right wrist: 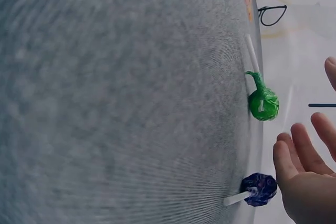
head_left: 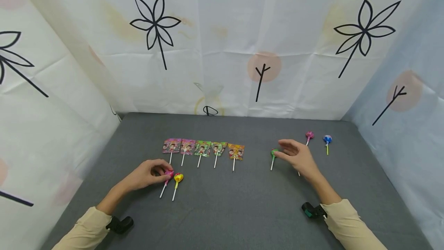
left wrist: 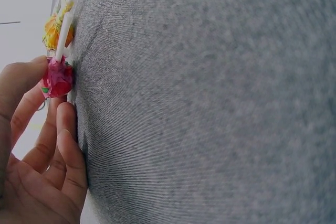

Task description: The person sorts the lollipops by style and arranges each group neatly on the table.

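My left hand (head_left: 150,173) pinches the head of a pink lollipop (left wrist: 59,80) between thumb and fingers, low over the grey cloth. Right beside it lies a yellow lollipop (head_left: 178,178) with a white stick. On the other side, my right hand (head_left: 299,159) hovers with parted, loosely bent fingers and nothing between them. A green lollipop (right wrist: 264,103) lies by its thumb side. Under the palm is a dark purple lollipop (right wrist: 259,189); in the head view its head is hidden and only the stick end shows.
Several flat-wrapped lollipops (head_left: 202,148) in pink, green and orange form a row at the back middle. At the back right lie a pink lollipop (head_left: 310,135) and a blue lollipop (head_left: 327,139). A white printed curtain (head_left: 222,34) borders the grey table (head_left: 222,215).
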A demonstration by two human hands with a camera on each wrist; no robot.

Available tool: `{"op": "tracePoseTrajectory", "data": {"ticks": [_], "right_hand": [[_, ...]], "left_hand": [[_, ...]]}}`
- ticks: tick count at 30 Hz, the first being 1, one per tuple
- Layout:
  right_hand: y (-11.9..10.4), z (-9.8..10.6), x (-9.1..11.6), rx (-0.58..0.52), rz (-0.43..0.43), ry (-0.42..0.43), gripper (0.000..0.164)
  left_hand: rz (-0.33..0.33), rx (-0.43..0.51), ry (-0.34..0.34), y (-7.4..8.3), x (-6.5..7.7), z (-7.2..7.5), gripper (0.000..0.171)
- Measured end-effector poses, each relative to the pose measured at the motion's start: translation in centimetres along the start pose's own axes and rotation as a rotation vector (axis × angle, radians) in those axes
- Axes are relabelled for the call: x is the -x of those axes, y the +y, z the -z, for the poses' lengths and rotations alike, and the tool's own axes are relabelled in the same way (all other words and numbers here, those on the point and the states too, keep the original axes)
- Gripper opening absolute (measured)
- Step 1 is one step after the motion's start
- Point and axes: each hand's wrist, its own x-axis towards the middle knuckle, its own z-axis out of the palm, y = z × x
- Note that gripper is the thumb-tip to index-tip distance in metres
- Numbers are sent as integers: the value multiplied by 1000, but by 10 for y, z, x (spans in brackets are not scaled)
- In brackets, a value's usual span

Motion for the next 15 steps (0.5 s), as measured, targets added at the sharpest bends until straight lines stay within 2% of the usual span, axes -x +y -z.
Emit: {"op": "tracePoseTrajectory", "data": {"ticks": [9, 15], "right_hand": [[7, -3, 0, 21, -44, -72, 63], [10, -7, -2, 17, -68, -72, 64]], "left_hand": [[10, -8, -2, 1, 0, 0, 18], [0, -5, -4, 0, 0, 0, 18]]}}
